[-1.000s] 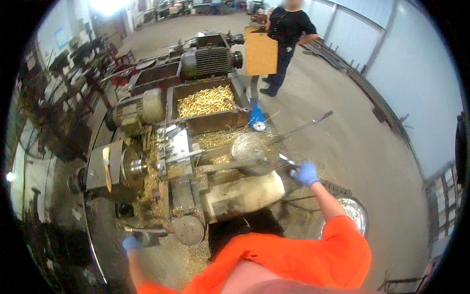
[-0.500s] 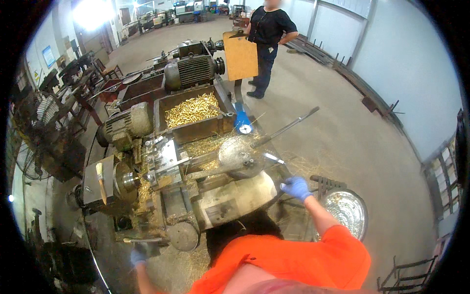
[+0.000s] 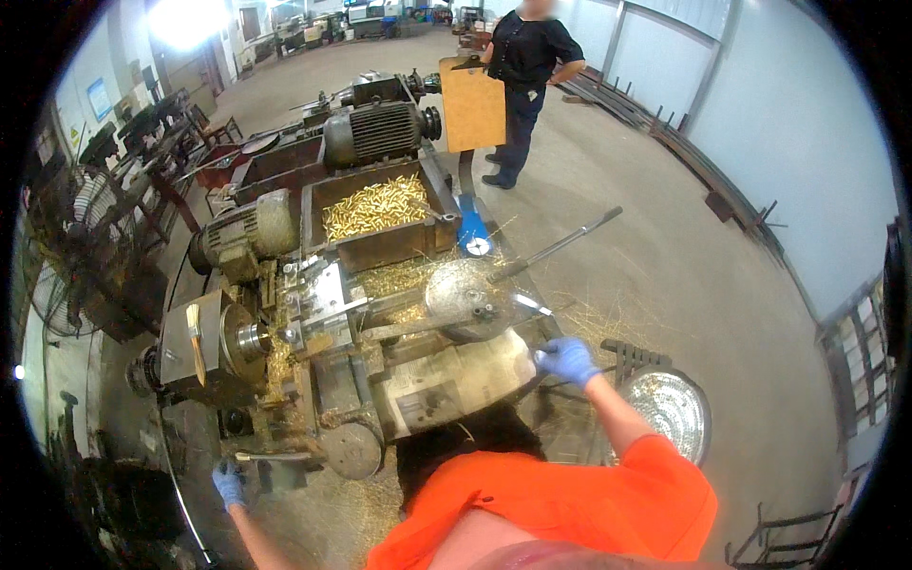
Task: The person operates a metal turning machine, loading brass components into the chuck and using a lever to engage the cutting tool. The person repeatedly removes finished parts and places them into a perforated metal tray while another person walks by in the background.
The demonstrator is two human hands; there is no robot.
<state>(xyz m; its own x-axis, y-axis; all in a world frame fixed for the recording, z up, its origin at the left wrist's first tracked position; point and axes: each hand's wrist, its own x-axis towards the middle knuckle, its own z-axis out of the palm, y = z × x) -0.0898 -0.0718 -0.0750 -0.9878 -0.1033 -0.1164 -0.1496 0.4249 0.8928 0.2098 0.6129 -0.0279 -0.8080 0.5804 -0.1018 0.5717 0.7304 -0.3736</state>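
My right hand point(image 3: 568, 361), in a blue glove, is at the right end of the lathe-like machine, beside its pale, stained curved cover point(image 3: 465, 385). Its fingers are closed, with a small whitish bit at their tips that I cannot make out. Down at the left, my left hand point(image 3: 228, 483), also gloved, is raised with fingers apart, close to the end of a short handle point(image 3: 271, 457). Nothing shows in it. Above the cover lies a round metal plate point(image 3: 465, 299) with a long lever point(image 3: 560, 243). To the left is the chuck point(image 3: 253, 340).
A metal bin point(image 3: 380, 252) holds many small brass pieces. A brush point(image 3: 196, 344) lies on the headstock. Motors point(image 3: 375, 133), a yellow-brown board point(image 3: 473, 104) and a standing person point(image 3: 522, 95) are farther off. A round tray point(image 3: 701, 413) of shiny pieces stands right; a fan point(image 3: 76, 237) stands left.
My left hand has moved left and slightly up, past the end of the short handle. My right hand has shifted slightly left and up, toward the machine's end. The view has tilted a little.
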